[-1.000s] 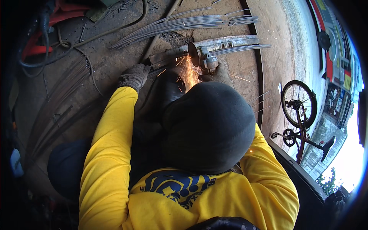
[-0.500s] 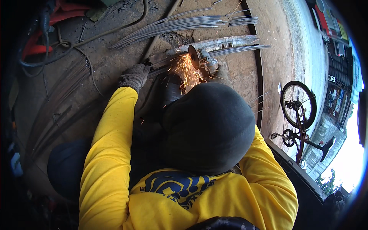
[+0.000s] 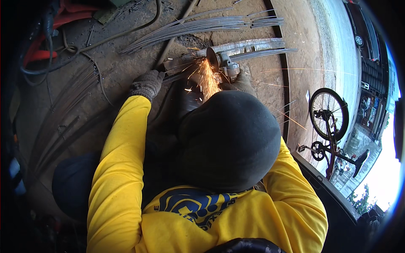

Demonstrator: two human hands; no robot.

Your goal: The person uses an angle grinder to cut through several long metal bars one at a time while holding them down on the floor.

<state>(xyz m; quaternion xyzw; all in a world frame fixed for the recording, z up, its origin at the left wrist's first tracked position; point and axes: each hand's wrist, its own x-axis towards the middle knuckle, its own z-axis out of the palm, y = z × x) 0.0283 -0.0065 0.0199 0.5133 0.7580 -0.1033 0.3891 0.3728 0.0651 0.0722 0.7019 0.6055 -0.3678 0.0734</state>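
My left hand (image 3: 147, 84), in a grey knit glove, is closed around the left end of a bundle of thin metal rods (image 3: 171, 78). My right hand (image 3: 244, 83), also gloved and partly hidden by a rounded black head covering (image 3: 230, 141), grips an angle grinder (image 3: 230, 68). The grinder's thin cutting disc (image 3: 212, 59) stands upright against the rods. Orange sparks (image 3: 207, 80) pour from the contact toward me. A flat metal bar (image 3: 249, 45) lies just beyond the disc, with rods (image 3: 265, 54) alongside. Yellow sleeves cover both my arms.
More cut rods (image 3: 190, 30) lie on the ground beyond. A hose (image 3: 126, 38) and cables run at the left near a red object (image 3: 40, 55). Long dark rods (image 3: 63, 114) lie left of my arm. A bicycle (image 3: 329, 118) stands right, past a dark metal edge (image 3: 283, 71).
The grinder has shifted slightly left and away from me. Sparks now also streak to the right. A red vehicle in the right background has mostly passed out of view, and a dark one shows there.
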